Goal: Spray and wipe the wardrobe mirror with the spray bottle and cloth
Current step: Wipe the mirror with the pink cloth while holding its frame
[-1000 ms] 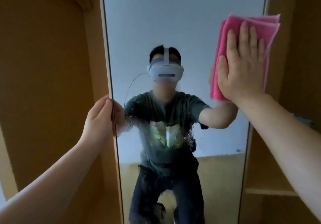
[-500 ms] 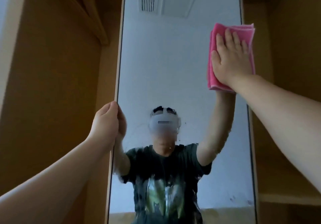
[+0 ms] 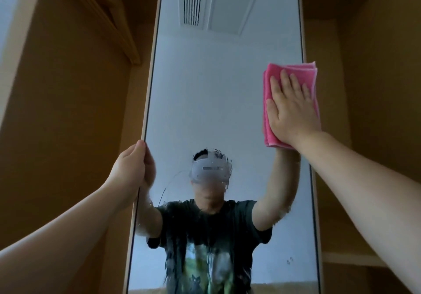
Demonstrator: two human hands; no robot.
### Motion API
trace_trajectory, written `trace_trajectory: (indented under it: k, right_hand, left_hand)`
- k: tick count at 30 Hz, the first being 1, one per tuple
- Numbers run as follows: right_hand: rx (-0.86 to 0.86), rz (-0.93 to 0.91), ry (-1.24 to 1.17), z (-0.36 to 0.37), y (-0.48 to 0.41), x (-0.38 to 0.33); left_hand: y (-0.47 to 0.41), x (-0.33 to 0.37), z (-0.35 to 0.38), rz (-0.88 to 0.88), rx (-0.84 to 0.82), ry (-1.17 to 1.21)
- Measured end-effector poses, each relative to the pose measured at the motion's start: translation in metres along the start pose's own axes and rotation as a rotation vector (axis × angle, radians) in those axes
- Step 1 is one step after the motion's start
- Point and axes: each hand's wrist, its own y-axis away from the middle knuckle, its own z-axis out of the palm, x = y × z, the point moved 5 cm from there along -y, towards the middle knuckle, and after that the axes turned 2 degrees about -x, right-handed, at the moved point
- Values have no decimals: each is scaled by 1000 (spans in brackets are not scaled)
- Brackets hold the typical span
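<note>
Mirror (image 3: 218, 102) glass droplet-streaked low, pink cloth (image 3: 273, 131) folded.

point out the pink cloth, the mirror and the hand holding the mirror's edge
pink cloth (image 3: 296, 70): head view, upper folded part above the fingers
mirror (image 3: 205, 100): head view, bare glass, upper middle
left hand (image 3: 131, 168): head view, back of the hand

text: none readable | labels: none | brands: none | numbers: none

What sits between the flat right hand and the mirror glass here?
In the head view, the folded pink cloth lies between the right hand and the wardrobe mirror; the palm presses it flat against the glass.
</note>
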Motion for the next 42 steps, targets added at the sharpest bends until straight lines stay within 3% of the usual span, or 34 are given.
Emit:
trace_trajectory:
  k: [8, 15, 22, 33, 38, 42]
  right_hand:
    - [-18, -32, -11, 24, 61, -4]
    - [-25, -71, -19, 31, 105, -13]
    - [-31, -113, -16, 30, 109, -18]
    - [-49, -161, 5, 4, 21, -16]
    - [-62, -175, -18, 0, -45, -34]
    - [-35, -209, 29, -10, -71, -34]
  left_hand:
    - [-4, -2, -5, 69, -93, -204]
    - [-7, -10, -4, -7, -24, -61]
    - [-2, -5, 0, 33, -73, -156]
    - [6, -13, 7, 48, -173, -211]
    - [-4, -17, -11, -17, -82, -157]
    - [-2, -11, -12, -22, -101, -165]
